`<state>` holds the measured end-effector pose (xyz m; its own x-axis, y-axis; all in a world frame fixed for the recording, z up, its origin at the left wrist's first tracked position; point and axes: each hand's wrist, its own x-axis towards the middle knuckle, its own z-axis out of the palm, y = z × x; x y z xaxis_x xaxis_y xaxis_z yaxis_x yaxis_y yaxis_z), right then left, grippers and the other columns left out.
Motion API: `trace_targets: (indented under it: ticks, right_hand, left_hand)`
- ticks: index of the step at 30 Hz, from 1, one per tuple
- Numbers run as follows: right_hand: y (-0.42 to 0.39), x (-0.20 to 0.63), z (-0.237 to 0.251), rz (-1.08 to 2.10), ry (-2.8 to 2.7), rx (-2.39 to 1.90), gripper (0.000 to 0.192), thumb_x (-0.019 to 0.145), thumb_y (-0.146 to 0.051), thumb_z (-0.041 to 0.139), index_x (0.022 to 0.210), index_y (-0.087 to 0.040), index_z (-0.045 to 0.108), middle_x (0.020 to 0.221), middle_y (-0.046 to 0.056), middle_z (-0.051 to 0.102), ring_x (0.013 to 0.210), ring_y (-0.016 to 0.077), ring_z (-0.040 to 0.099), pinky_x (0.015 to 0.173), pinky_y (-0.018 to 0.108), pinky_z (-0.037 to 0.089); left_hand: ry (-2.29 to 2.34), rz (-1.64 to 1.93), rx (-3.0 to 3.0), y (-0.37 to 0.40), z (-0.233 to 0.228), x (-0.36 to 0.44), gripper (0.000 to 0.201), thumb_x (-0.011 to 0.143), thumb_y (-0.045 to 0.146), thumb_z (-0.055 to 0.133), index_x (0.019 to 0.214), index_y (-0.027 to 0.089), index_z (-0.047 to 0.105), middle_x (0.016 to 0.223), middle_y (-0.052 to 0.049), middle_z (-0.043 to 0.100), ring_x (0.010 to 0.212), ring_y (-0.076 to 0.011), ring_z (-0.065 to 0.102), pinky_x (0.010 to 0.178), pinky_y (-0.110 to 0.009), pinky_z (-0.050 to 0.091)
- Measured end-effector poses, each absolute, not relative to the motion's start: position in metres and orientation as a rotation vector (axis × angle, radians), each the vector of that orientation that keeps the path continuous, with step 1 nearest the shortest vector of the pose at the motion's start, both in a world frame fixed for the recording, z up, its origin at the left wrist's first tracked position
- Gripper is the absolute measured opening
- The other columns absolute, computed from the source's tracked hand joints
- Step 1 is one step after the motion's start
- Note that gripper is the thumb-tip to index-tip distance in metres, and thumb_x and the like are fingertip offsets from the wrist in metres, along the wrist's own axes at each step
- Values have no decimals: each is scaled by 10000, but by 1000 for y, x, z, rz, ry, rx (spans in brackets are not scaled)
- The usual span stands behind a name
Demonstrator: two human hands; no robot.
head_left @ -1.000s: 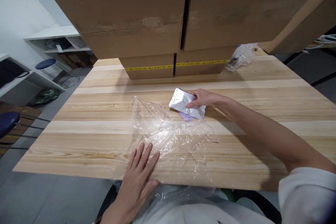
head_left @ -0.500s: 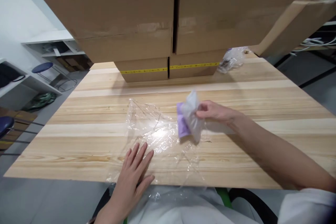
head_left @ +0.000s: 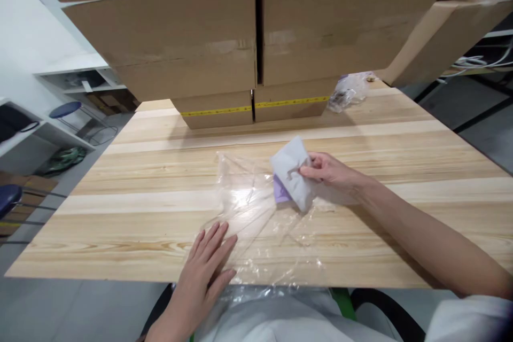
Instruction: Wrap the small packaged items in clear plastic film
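A clear plastic bag (head_left: 260, 224) lies crumpled on the wooden table (head_left: 120, 208), its near end hanging over the front edge. My left hand (head_left: 206, 267) lies flat on the bag's near left part, fingers spread. My right hand (head_left: 326, 171) pinches a white pouch with a purple piece under it (head_left: 290, 179), held just above the far right part of the bag.
Stacked cardboard boxes (head_left: 256, 53) fill the back of the table and overhang it. A small crumpled plastic bag (head_left: 348, 91) lies by the boxes at the back right. Blue stools (head_left: 64, 109) and white shelves (head_left: 76, 72) stand on the left.
My right hand lifted the white pouch off the table and brought it nearer, turning it over the bag. The bag shifted a little. My left hand stayed pressed on it.
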<state>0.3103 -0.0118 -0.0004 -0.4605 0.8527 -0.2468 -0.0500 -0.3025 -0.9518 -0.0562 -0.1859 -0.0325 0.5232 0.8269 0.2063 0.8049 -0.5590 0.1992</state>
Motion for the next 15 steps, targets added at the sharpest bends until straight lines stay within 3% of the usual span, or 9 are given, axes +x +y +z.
trace_targets:
  ticks: [3,8,11,15]
  right_hand:
    - [-8,342,7,1607,-1255,-1255,460,671,-427,895,985,-161,689,870,66,749,691,178,692,604,278,534]
    - [-19,387,23,1193,-1273,-1408,439,677,-461,867,967,-188,682,880,73,730,737,200,659,653,313,515]
    - [-23,412,29,572,-1291,-1550,309,683,-385,827,753,-205,587,738,14,615,668,160,539,649,316,448]
    - [-10,439,28,-355,-1026,-1753,498,650,-175,806,667,-267,317,646,-63,357,618,129,394,655,328,369]
  left_hand:
    - [1432,438,2663,-180,-34,-57,559,1024,306,541,1566,318,405,1618,-74,432,1504,-270,403,1218,-512,362]
    - [1415,446,2679,-168,-34,-62,535,1022,318,540,1547,307,440,1598,-72,464,1496,-276,417,1226,-515,349]
    - [1381,481,2685,-160,-30,-64,497,1017,339,555,1508,291,487,1578,-80,493,1471,-279,454,1198,-502,401]
    - [1370,594,2634,-143,-22,-59,470,1030,343,535,1496,306,493,1554,-71,524,1429,-257,505,1114,-428,510]
